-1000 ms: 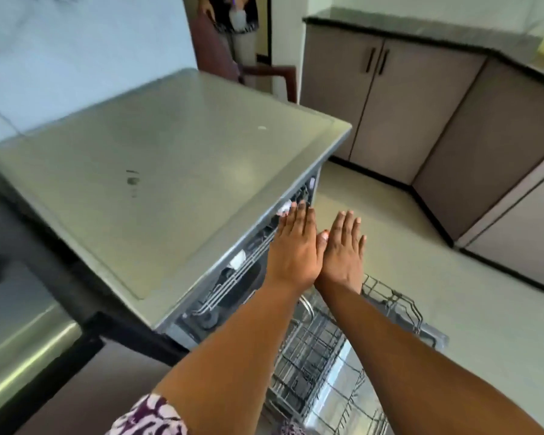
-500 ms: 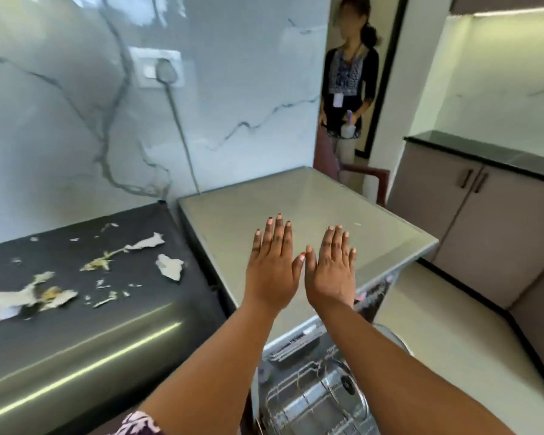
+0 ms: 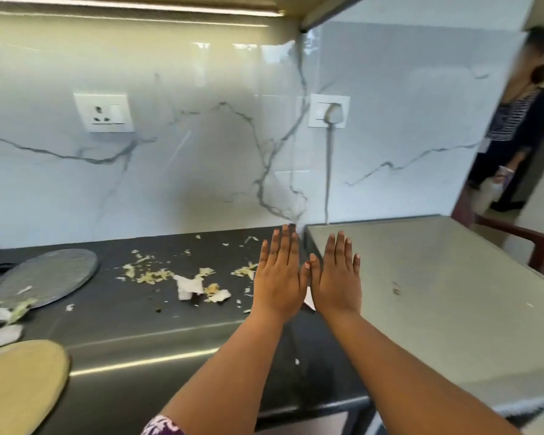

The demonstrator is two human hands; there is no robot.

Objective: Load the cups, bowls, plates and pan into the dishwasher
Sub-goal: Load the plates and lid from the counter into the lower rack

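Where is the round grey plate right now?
In the head view the round grey plate lies on the dark counter at far left, left of the food scraps and behind the pale round board.

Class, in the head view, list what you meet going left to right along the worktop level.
Wooden board → round grey plate → food scraps → left hand → right hand → dishwasher top.
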